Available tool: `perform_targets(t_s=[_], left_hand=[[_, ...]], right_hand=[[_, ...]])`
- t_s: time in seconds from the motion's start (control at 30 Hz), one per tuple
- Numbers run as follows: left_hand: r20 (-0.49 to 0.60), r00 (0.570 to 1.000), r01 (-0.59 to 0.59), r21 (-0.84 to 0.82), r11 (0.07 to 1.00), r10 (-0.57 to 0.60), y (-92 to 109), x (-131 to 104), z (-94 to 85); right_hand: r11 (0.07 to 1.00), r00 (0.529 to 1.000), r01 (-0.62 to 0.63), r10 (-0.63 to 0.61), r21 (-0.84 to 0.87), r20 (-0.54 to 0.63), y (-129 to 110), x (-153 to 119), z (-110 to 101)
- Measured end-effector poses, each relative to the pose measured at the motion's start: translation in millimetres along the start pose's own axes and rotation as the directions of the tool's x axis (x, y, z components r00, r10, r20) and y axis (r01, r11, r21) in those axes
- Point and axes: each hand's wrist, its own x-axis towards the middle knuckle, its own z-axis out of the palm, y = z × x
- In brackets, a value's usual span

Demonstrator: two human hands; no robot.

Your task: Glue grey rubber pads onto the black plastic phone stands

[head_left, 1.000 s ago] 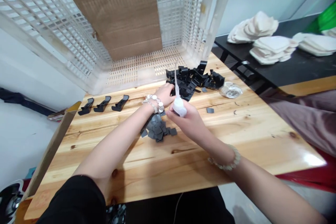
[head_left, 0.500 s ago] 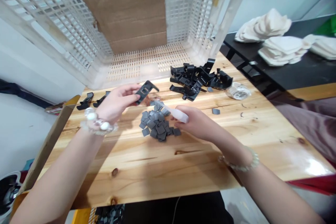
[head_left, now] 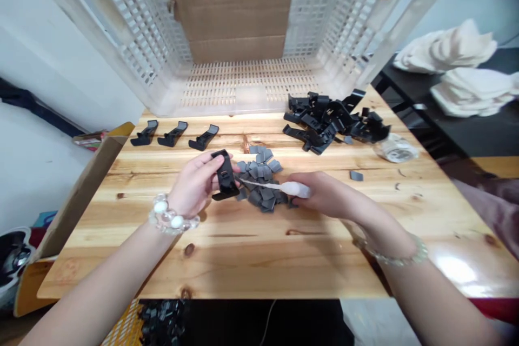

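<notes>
My left hand (head_left: 198, 181) is closed on a black plastic bracket (head_left: 227, 175), thumb on top, its hooked end pointing toward me. My right hand (head_left: 320, 192) grips a small white bottle (head_left: 295, 190) with a long thin nozzle (head_left: 261, 184). The nozzle's tip is at the bracket's right side; whether it touches I cannot tell. Under and beyond the nozzle lies a pile of small grey square pads (head_left: 263, 203). Left of the pile, three similar black brackets (head_left: 204, 138) are spaced in a row on the wooden table (head_left: 243, 259).
A heap of black brackets (head_left: 324, 119) lies at the back right, beside a clear roll of tape (head_left: 397, 148). One loose grey pad (head_left: 356, 175) is nearby. A white plastic crate (head_left: 239, 100) with cardboard (head_left: 239, 11) stands behind. White stacked pieces (head_left: 472, 89) sit on a dark table.
My left hand has turned the bracket so its hooked end now points toward me, and brought it lower. The nozzle's tip has come up to the bracket. The head view has shifted.
</notes>
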Motion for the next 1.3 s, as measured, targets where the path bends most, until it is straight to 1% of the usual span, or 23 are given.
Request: perform_targets(t_s=[0.03, 0.1, 0.17, 0.2, 0.27, 0.33, 0.4, 0.47, 0.5, 0.53, 0.57, 0.63, 0.77, 0.87, 0.97, 1.13, 1.3], left_hand=[[0.043, 0.999, -0.006, 0.016, 1.000, 0.006, -4.4, -1.1, 0.8], [0.133, 0.990, -0.045, 0.034, 0.998, 0.040, -11.0, -5.2, 2.6], [0.217, 0.974, -0.073, 0.032, 0.997, 0.064, -14.8, -11.5, 5.2], [0.261, 0.964, -0.063, 0.029, 0.998, 0.053, -15.9, -15.0, 7.0], [0.349, 0.937, 0.006, 0.033, 0.999, -0.017, -17.6, -22.1, 11.5], [0.399, 0.910, 0.105, 0.043, 0.994, -0.114, -20.2, -28.3, 16.7], [0.430, 0.876, 0.220, 0.045, 0.974, -0.218, -24.1, -32.9, 21.5], [0.458, 0.834, 0.324, 0.043, 0.945, -0.307, -28.2, -35.8, 24.8], [0.472, 0.816, 0.356, 0.043, 0.934, -0.333, -29.8, -36.6, 25.7], [0.482, 0.807, 0.365, 0.046, 0.930, -0.341, -30.9, -37.2, 26.3], [0.486, 0.808, 0.354, 0.052, 0.934, -0.333, -31.4, -37.6, 26.4], [0.487, 0.823, 0.295, 0.071, 0.953, -0.291, -30.9, -37.8, 26.0], [0.482, 0.850, 0.166, 0.135, 0.977, -0.212, -28.5, -37.6, 24.5], [0.472, 0.862, 0.104, 0.199, 0.974, -0.188, -29.0, -38.6, 24.1], [0.466, 0.866, 0.077, 0.239, 0.968, -0.184, -30.1, -39.8, 23.7], [0.460, 0.867, 0.064, 0.272, 0.960, -0.188, -31.3, -38.6, 22.4], [0.450, 0.876, 0.067, 0.247, 0.967, -0.176, -31.2, -36.1, 24.1]], right_hand=[[0.999, 1.000, -0.023, 0.023, 0.038, 0.008, -1.2, -0.5, -0.9], [0.978, 0.998, -0.064, 0.066, 0.199, 0.000, -3.4, -1.2, -1.4], [0.907, 0.996, -0.080, 0.093, 0.413, -0.010, -4.8, -0.9, 1.6], [0.857, 0.995, -0.075, 0.095, 0.510, -0.013, -5.2, -0.3, 4.6], [0.768, 0.997, -0.046, 0.079, 0.639, -0.024, -5.6, 1.4, 12.6], [0.714, 0.997, -0.012, 0.062, 0.700, -0.046, -6.8, 2.9, 20.9], [0.684, 0.997, 0.012, 0.043, 0.730, -0.057, -9.4, 3.7, 26.9], [0.663, 0.999, 0.012, 0.025, 0.748, -0.039, -12.7, 3.4, 29.9], [0.660, 0.999, 0.012, 0.019, 0.751, -0.033, -14.3, 3.0, 30.7], [0.662, 0.999, 0.017, 0.015, 0.750, -0.036, -15.6, 2.5, 31.4], [0.667, 0.999, 0.028, 0.012, 0.745, -0.048, -16.7, 2.0, 32.1], [0.678, 0.997, 0.065, -0.010, 0.732, -0.079, -17.8, 1.1, 34.0], [0.692, 0.987, 0.159, -0.132, 0.704, -0.093, -18.2, 0.8, 38.1], [0.720, 0.980, 0.198, -0.169, 0.665, -0.109, -18.5, 0.9, 38.5], [0.741, 0.977, 0.212, -0.171, 0.638, -0.125, -19.0, -0.1, 37.2], [0.747, 0.979, 0.204, -0.173, 0.633, -0.111, -17.5, -0.9, 36.5], [0.755, 0.976, 0.217, -0.178, 0.619, -0.126, -13.0, 1.0, 38.1]])
